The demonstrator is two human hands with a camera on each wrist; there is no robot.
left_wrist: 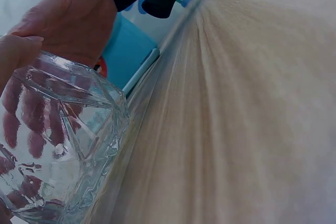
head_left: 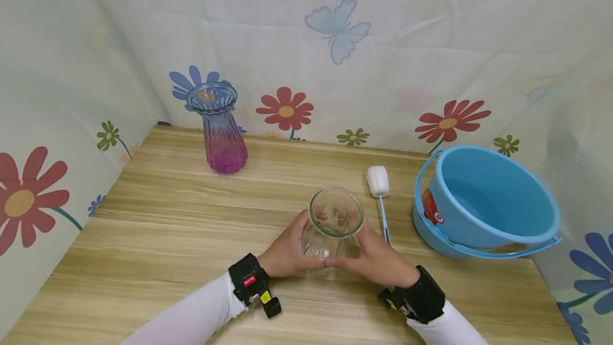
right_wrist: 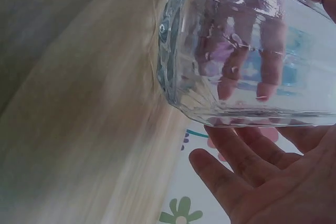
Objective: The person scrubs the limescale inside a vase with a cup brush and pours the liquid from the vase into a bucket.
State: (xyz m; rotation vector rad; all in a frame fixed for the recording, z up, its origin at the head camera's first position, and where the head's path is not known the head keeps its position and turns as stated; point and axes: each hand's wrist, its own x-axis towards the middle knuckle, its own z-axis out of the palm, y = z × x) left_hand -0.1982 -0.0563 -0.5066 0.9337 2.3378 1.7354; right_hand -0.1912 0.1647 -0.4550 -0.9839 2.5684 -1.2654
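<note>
Both hands hold a clear glass vase [head_left: 325, 243] with a thick round rim, at the front middle of the wooden table. My left hand [head_left: 287, 253] grips its left side, and my right hand [head_left: 385, 261] grips its right side. The two thumbs meet on the near face, while other fingers reach around the sides and back. In the left wrist view, the faceted glass vase [left_wrist: 68, 140] has its base close over the table top. Fingers show through the vase wall [right_wrist: 310, 77] in the right wrist view.
A blue-to-pink glass vase [head_left: 224, 134] stands at the back left. Right of the hands lies a sponge bottle brush [head_left: 378, 181] with a white head and blue handle. A light blue bucket [head_left: 445, 196] sits at the right, its handle lowered. Flowered cloth [head_left: 407, 57] encloses the table [head_left: 158, 228].
</note>
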